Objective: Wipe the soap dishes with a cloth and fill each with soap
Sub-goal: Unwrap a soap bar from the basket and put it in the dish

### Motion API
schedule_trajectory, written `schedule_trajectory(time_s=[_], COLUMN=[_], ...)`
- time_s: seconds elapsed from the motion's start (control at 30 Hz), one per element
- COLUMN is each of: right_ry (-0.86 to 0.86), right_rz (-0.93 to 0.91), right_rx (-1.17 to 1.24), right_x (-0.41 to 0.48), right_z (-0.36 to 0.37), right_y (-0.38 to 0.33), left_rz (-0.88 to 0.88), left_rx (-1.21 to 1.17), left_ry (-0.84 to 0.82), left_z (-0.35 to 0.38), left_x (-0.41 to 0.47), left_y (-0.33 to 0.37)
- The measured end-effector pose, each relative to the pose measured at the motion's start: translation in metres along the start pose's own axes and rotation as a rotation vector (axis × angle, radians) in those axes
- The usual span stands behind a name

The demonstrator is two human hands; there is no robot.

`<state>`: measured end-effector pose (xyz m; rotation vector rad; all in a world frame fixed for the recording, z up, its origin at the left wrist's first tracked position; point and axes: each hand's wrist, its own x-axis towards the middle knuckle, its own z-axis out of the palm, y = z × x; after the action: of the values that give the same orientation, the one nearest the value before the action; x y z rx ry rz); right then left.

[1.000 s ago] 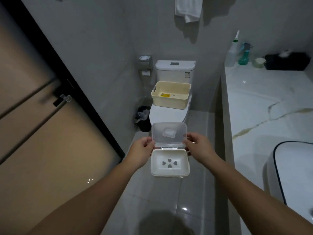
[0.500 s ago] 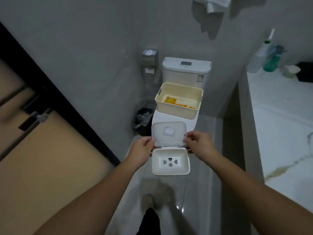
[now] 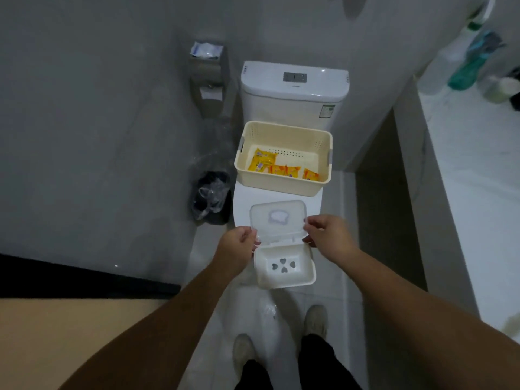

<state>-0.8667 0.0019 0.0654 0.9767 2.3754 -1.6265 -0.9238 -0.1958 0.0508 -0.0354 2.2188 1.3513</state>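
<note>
Open soap dish held in the air by both hands, above the floor and just in front of the toilet.

Grip: the left hand pinches the dish's left edge at the hinge, with fingers curled narrowly on the plastic. The right hand pinches the right edge of the clear lid near the hinge in the same way. The lid is swung back, away from the person. The white base faces up and shows four heart-shaped holes.

Surroundings: one cream basket sits on the closed toilet seat, just beyond the lid. Yellow soap packets lie in its near part. About four can be seen, but they overlap, so the count is uncertain. One dark bin with a clear liner stands left of the toilet, and a paper holder is on the wall above it. A white counter runs along the right, with blurred bottles at its far end. Two shoes appear at the lower edge.
</note>
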Motion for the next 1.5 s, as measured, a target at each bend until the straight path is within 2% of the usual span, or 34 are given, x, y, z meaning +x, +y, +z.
schedule_trajectory(time_s=[0.27,0.43,0.63,0.8,1.0,1.23,1.5], right_ry=[-0.156,-0.311,-0.415,-0.436,-0.435,-0.44,-0.399], right_rz=[-0.008,0.002,-0.129,-0.164,-0.098,-0.072,-0.126], right_rx=[-0.015,-0.057,-0.217,-0.229,-0.233,-0.295,-0.35], right_x=[0.159,0.231,0.289,0.319,0.336,0.344,0.338], right_z=[0.035,0.056,0.091,0.111,0.117,0.123,0.121], right_y=[0.048,0.081,0.127,0.143,0.143,0.149,0.146], left_rz=[-0.106,-0.196,-0.222,-0.238,-0.239,-0.276,-0.274], left_rx=[0.135,0.083,0.091,0.084,0.065,0.074,0.146], left_ry=[0.084,0.135,0.123,0.122,0.118,0.096,0.092], left_z=[0.043,0.073,0.089,0.095,0.097,0.098,0.096], left_x=[0.133,0.198,0.263,0.295,0.317,0.327,0.326], left_y=[-0.039,-0.082,-0.132,-0.155,-0.162,-0.166,-0.167])
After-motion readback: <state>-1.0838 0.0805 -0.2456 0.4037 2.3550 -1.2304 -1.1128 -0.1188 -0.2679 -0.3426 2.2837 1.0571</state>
